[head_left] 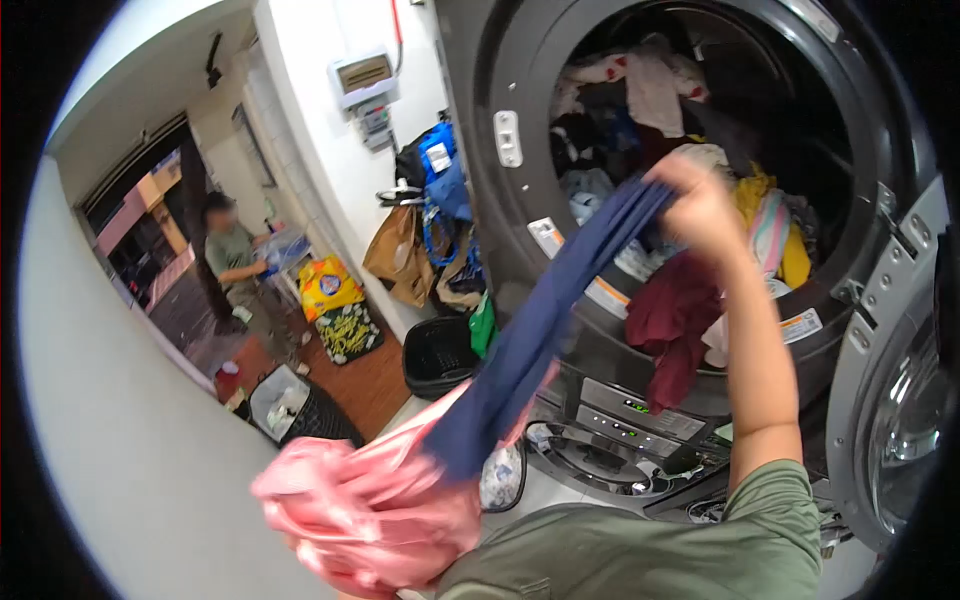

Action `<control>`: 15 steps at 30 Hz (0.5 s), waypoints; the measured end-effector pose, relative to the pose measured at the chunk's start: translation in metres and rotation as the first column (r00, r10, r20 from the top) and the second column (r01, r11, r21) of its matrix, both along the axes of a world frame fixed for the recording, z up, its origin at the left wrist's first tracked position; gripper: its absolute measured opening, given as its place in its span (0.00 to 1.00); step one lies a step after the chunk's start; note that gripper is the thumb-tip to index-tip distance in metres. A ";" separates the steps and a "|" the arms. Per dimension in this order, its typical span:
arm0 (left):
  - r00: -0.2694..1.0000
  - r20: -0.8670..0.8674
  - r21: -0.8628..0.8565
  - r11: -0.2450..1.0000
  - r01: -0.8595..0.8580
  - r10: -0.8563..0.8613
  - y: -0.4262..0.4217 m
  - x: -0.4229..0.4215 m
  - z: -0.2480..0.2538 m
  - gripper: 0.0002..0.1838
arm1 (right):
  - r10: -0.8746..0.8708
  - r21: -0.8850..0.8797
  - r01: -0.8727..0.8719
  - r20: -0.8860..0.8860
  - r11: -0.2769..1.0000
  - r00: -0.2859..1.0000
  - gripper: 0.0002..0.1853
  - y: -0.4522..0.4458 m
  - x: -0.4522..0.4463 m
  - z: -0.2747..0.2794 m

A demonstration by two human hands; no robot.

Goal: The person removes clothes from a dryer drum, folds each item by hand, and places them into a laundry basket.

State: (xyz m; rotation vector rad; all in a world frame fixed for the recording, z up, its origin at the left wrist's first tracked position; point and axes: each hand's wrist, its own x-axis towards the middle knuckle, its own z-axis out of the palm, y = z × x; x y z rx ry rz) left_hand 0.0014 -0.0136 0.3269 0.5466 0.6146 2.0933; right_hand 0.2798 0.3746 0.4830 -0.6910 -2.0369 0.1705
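My right hand (700,205) is closed on one end of a long navy blue cloth (535,325), in front of the open dryer drum. The cloth stretches down to the left, over a bundle of shiny pink fabric (370,500) at my lower left. My left hand is hidden under or behind that bundle. Inside the drum (800,80) lie mixed clothes, among them a white garment with red spots (655,90) and yellow pieces (795,255). A maroon garment (680,320) hangs over the drum's lower rim, below my right hand.
The round door (900,430) stands open at the right. A control panel (640,415) and second machine are below. Black basket (440,355), hanging bags (400,250) and laundry bin (300,405) stand left of the machine. Another person (235,260) stands farther back left, handling a plastic container.
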 end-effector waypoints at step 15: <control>0.978 -0.195 0.320 0.937 0.139 -0.078 0.081 -0.052 0.011 0.31 | 0.952 -0.822 -0.543 0.000 0.175 0.307 0.37 -0.168 -0.172 -0.173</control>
